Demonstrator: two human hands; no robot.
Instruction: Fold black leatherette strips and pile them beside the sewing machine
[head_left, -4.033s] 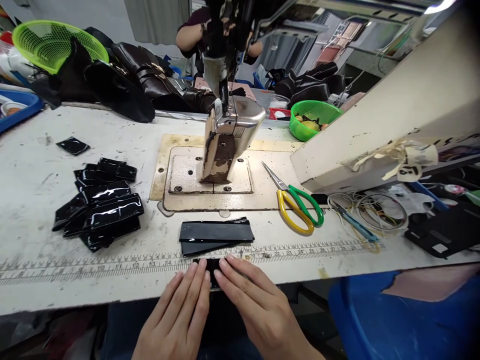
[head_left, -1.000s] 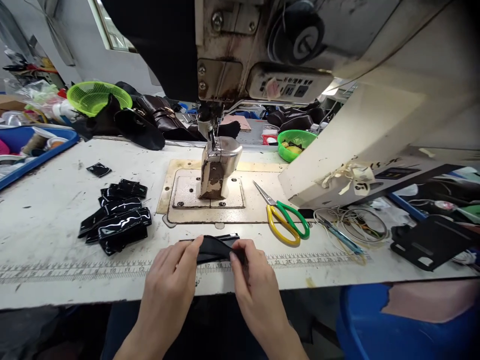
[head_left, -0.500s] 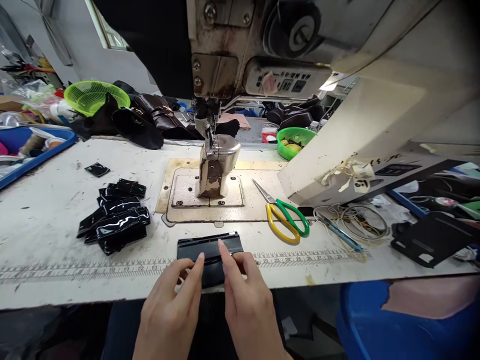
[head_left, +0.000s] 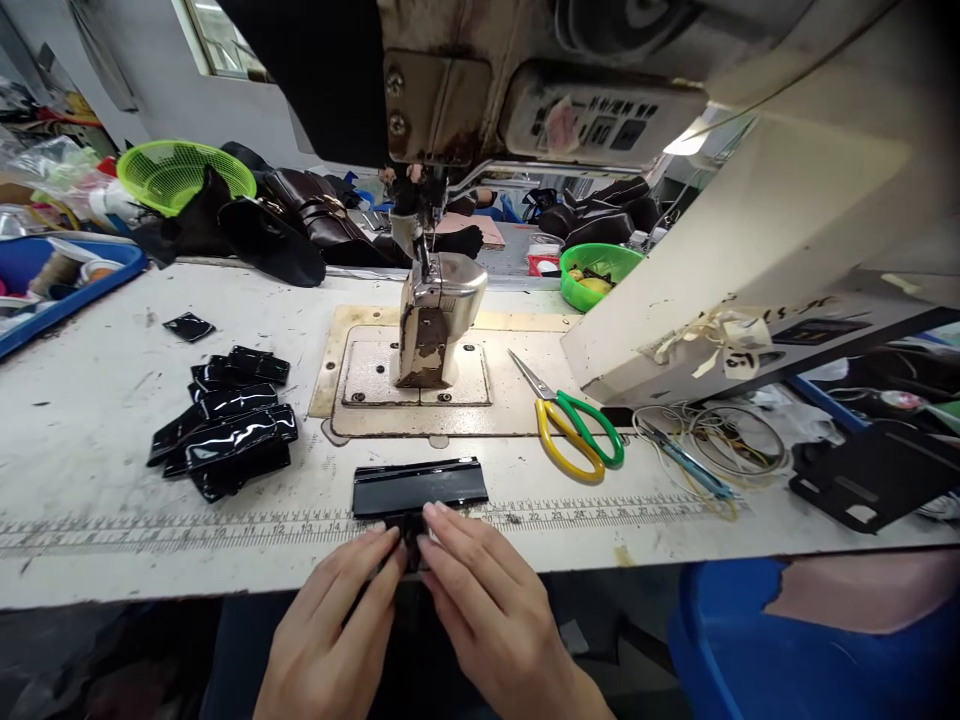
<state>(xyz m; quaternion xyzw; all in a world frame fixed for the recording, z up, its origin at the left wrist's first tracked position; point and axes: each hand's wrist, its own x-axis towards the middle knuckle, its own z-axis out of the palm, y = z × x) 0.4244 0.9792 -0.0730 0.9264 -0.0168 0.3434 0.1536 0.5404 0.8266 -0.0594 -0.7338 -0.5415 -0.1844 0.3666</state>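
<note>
Close to the table's front edge, my left hand (head_left: 337, 615) and my right hand (head_left: 499, 600) pinch a small glossy black piece (head_left: 411, 537) between them, mostly hidden by my fingers. Just beyond my fingertips a wider black glossy panel (head_left: 420, 487) lies flat; whether it joins the pinched piece, I cannot tell. To the left sits a loose pile of black patent pieces (head_left: 232, 430), with a single black piece (head_left: 189, 327) behind it. Scissors (head_left: 574, 432) with one yellow and one green handle lie on the right.
A post-bed sewing machine's post (head_left: 439, 320) rises behind my hands, its arm (head_left: 750, 240) slanting down at right. A ruler tape (head_left: 187, 530) runs along the front. Coiled cords (head_left: 720, 440), a green basket (head_left: 600, 270) and a blue tray (head_left: 75, 300) stand around.
My fingers have drawn back from the wider black panel toward the table edge and closed together on the small piece. The view has shifted slightly.
</note>
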